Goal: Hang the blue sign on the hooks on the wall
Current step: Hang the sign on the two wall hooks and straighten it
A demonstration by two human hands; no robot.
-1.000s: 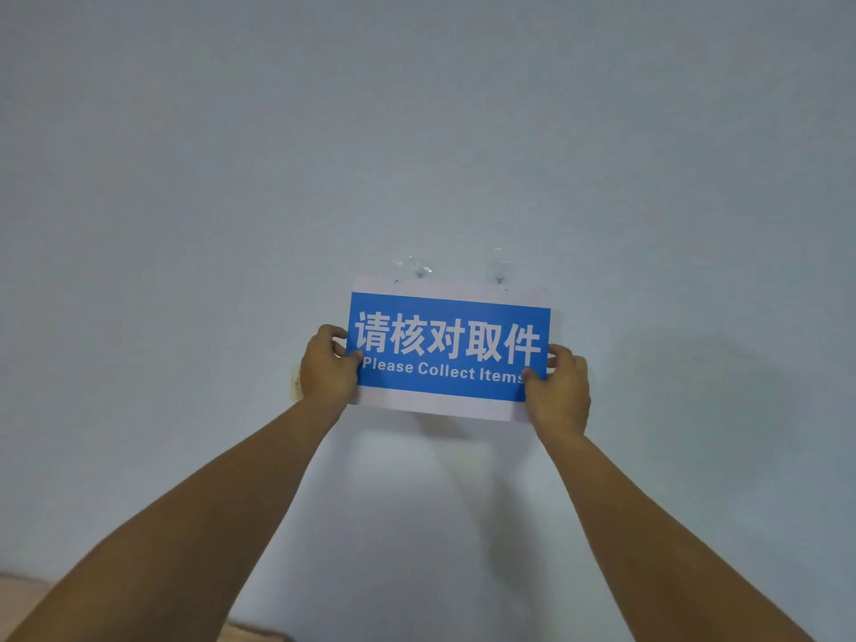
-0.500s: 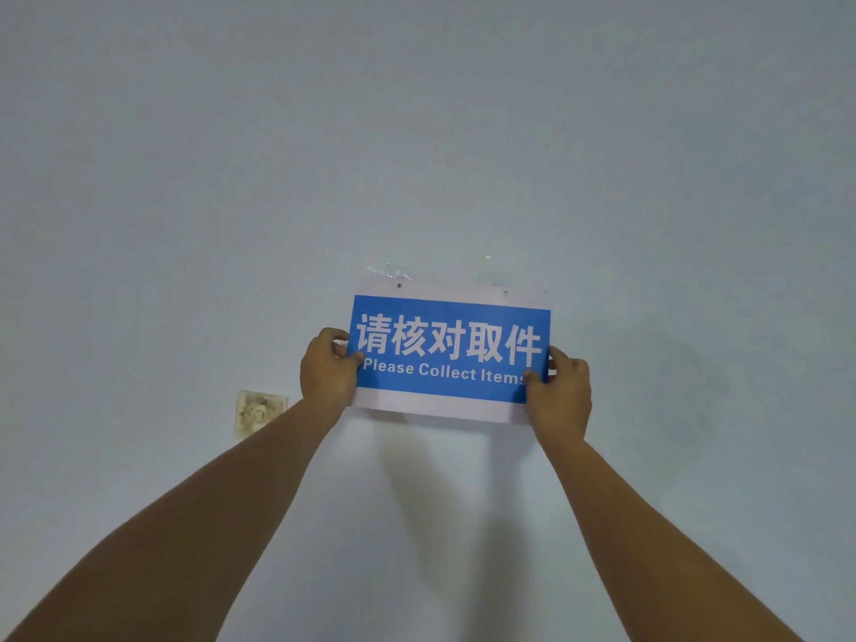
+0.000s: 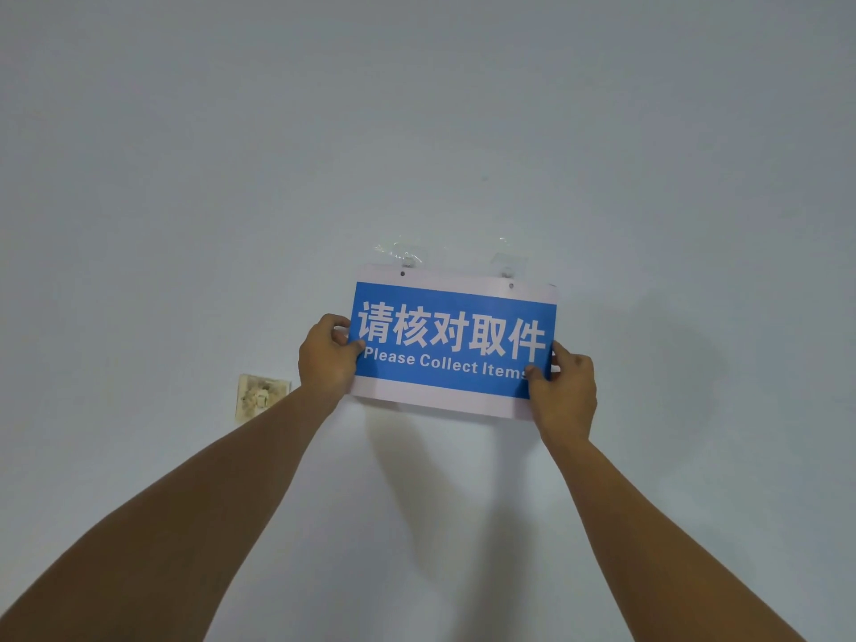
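The blue sign (image 3: 451,342) with white lettering and a pale border is held flat against the wall, tilted slightly down to the right. My left hand (image 3: 326,356) grips its left edge and my right hand (image 3: 565,386) grips its lower right corner. Two clear adhesive hooks are stuck to the wall just above the sign's top edge: the left hook (image 3: 402,256) and the right hook (image 3: 507,264). Two small holes in the sign's top border sit right below the hooks. Whether the hooks pass through the holes I cannot tell.
A stained wall socket plate (image 3: 259,398) sits to the left of my left forearm. The pale wall (image 3: 417,108) fills the rest of the view.
The sign has dropped a little against the hooks, so both hooks and both holes now show. The view has shifted, and the socket plate has come out from behind my left arm.
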